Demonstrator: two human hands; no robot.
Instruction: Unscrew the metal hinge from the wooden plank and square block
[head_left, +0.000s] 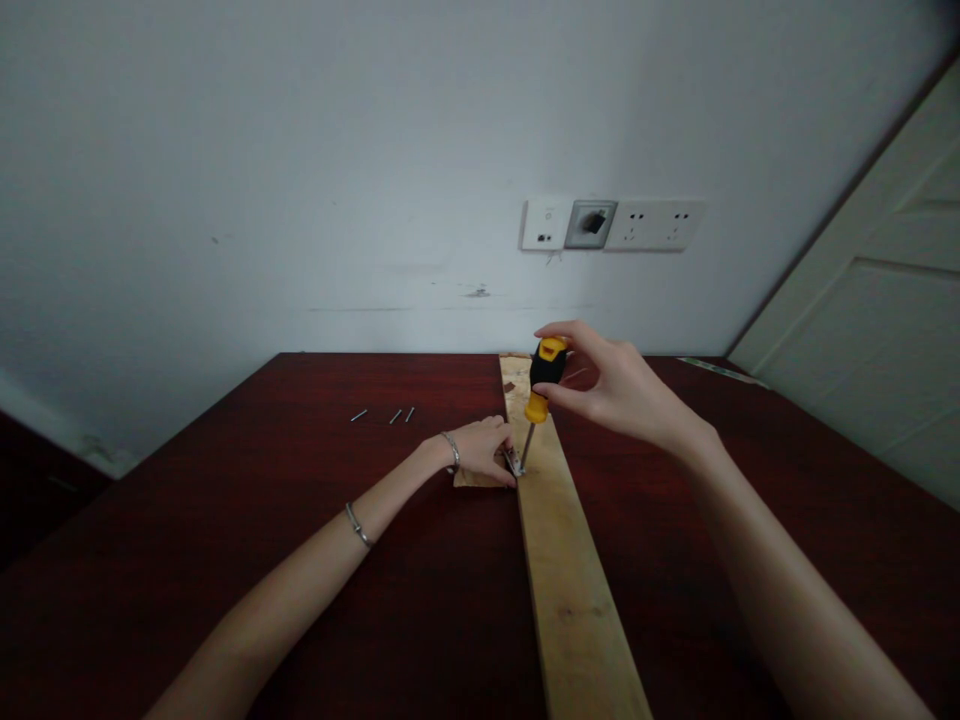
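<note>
A screwdriver (547, 368) with a yellow and black handle is gripped from above by the fingertips and thumb of my right hand (611, 385). Its shaft slants down, the tip meeting a small metal bracket (516, 463) at the left edge of a long wooden plank (566, 560). Whether a screw sits under the tip is too small to tell. My left hand (482, 447) is closed about the bracket, thumb on the near side and fingers on the far side. Under its palm lies a short wooden piece (480, 481), mostly covered, against the plank's left side.
Several loose screws (395, 416) lie left of my hands on the dark red table (300, 420). Behind stands a white wall with sockets (652, 226) and a black plug (595, 222). A thin strip (724, 371) lies at the back right, near a pale door (885, 300).
</note>
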